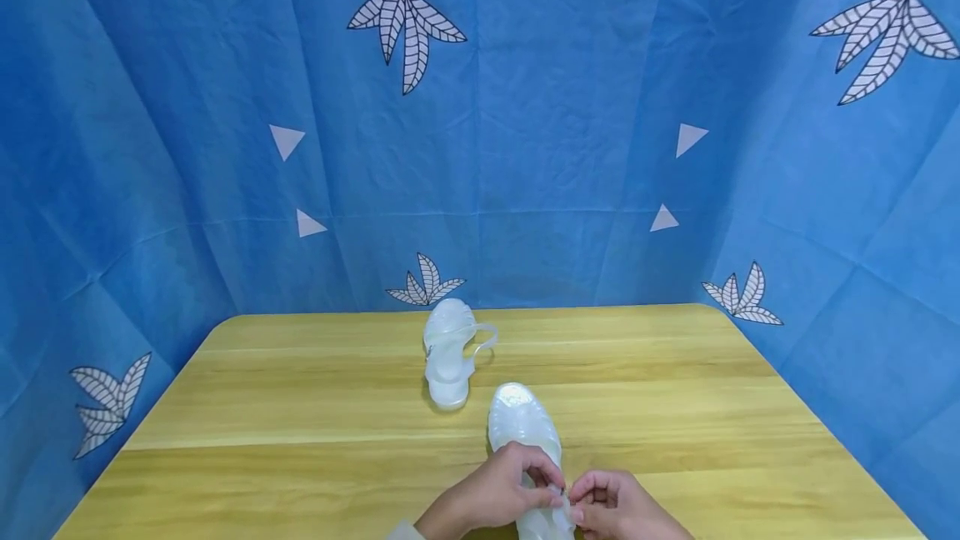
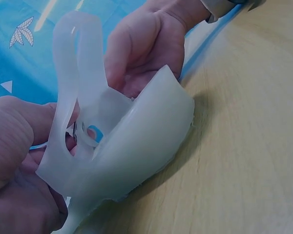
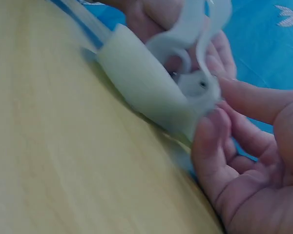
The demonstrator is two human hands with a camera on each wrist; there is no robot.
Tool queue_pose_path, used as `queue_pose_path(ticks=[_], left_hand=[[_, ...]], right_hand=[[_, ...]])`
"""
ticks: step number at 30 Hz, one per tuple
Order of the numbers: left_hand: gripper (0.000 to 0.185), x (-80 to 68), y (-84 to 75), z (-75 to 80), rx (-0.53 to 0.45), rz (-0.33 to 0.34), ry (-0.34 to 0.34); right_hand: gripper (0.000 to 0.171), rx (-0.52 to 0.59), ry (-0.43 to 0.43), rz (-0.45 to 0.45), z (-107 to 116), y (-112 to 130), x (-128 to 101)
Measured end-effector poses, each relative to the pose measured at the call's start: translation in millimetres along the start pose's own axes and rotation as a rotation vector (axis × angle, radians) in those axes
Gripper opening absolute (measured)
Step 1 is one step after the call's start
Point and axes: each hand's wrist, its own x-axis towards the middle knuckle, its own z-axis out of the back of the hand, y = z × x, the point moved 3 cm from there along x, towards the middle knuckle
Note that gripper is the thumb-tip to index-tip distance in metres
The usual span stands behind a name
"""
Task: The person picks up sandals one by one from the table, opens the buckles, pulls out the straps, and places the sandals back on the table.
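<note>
A: Head view first: what are the 2 hands on?

B: The near sandal [image 1: 522, 432], a translucent white jelly shoe, lying at the near edge of the counter [image 1: 300, 423] with its toe pointing away from the person. Both hands meet at its heel end.

A: How does the left hand [image 1: 491, 494] hold it?

B: Its fingers curl over the strap [image 2: 71, 87] by the heel. In the left wrist view the strap loops upward and the fingers pinch it close to a small metal buckle [image 2: 77, 130].

A: And the right hand [image 1: 611, 507]?

B: It sits just beside the left one, fingertips touching at the buckle. In the right wrist view its thumb and forefinger close on the strap end, though that view is blurred.

A: So neither hand hangs free?

B: Right, both are clamped on the strap of the same shoe.

A: Anything else around?

B: A 2nd sandal [image 1: 450, 352] of the same kind lies farther back near the middle of the counter, apart from the first, its strap hanging loose to the right. A blue cloth [image 1: 525, 148] printed with leaves and triangles rises behind and to both sides.
</note>
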Motion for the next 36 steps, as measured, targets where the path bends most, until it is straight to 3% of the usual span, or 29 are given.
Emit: queue_pose_path(ticks=[12, 19, 29, 36], left_hand=[[0.01, 0.6, 1.0, 0.3, 0.001, -0.006, 0.005], [0.009, 0.2, 1.3, 0.2, -0.004, 0.015, 0.002], [0.01, 1.3, -0.8, -0.1, 0.012, 0.022, -0.001], [0.013, 1.1, 1.0, 1.2, -0.002, 0.024, -0.012]], right_hand=[[0.037, -0.02, -0.012, 0.101, -3.0, -5.0, 1.6], [0.042, -0.055, -0.042, 0.074, -4.1, -5.5, 3.3], [0.037, -0.091, -0.109, 0.071, -6.4, -5.0, 4.7], [0.034, -0.068, -0.09, 0.067, -6.1, -4.9, 5.3]])
